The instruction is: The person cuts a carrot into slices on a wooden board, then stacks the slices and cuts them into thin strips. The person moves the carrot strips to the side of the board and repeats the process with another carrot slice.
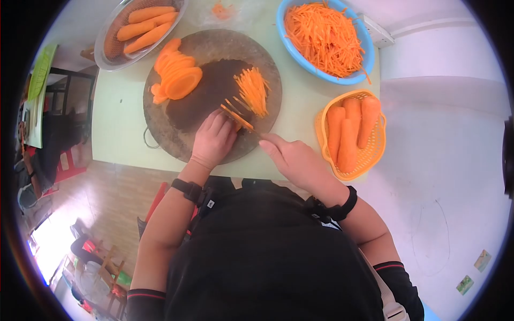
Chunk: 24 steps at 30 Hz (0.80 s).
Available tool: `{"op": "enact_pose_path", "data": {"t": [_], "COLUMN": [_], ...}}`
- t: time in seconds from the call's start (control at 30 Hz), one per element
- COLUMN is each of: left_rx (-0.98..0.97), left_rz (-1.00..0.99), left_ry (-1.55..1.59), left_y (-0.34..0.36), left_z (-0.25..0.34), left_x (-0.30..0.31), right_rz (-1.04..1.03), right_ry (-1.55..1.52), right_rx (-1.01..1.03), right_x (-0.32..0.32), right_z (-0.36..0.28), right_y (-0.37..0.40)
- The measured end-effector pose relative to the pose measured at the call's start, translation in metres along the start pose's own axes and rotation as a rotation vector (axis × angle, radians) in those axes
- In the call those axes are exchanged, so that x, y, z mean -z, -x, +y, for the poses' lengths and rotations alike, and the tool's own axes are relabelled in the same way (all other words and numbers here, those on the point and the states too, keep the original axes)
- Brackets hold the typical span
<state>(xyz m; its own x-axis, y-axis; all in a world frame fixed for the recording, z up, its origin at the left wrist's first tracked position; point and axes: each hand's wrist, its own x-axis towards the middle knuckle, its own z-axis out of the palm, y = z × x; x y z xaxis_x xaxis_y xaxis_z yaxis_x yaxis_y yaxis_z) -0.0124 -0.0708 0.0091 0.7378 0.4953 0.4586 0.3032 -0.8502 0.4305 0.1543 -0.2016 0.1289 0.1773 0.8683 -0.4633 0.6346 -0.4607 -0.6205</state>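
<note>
My right hand [293, 160] is closed around the handle of a knife [257, 134], whose blade is seen nearly edge-on over a round, dark cutting board [214, 40]. Beside the blade, the curled fingers of my left hand [216, 138] press down on carrot slices, mostly hidden under them. Thin carrot strips [252, 92] lie in a small pile just beyond the knife, with a few loose strips along the blade. Overlapping carrot slices [179, 75] rest on the board's far left part.
A blue basin [369, 45] heaped with carrot shreds [324, 40] stands at the far right. Whole peeled carrots [348, 142] sit in a yellow basket [381, 140] near the right edge. A metal colander [101, 51] with carrots is far left. A person [40, 155] is at the left.
</note>
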Motion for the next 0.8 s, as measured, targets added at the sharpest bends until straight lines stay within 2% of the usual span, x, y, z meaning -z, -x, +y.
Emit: {"op": "enact_pose_path", "data": {"t": [0.5,0.8], "left_rx": [0.005,0.017], "left_rz": [-0.019,-0.028], "left_ry": [0.009,0.018], "left_y": [0.002,0.004], "left_z": [-0.002,-0.003], "left_x": [0.002,0.002], "right_rz": [0.138,0.179], "right_ry": [0.196,0.175], "right_rx": [0.12,0.152], "right_x": [-0.02,-0.027], "right_z": [0.0,-0.011], "right_y": [0.001,-0.03]}}
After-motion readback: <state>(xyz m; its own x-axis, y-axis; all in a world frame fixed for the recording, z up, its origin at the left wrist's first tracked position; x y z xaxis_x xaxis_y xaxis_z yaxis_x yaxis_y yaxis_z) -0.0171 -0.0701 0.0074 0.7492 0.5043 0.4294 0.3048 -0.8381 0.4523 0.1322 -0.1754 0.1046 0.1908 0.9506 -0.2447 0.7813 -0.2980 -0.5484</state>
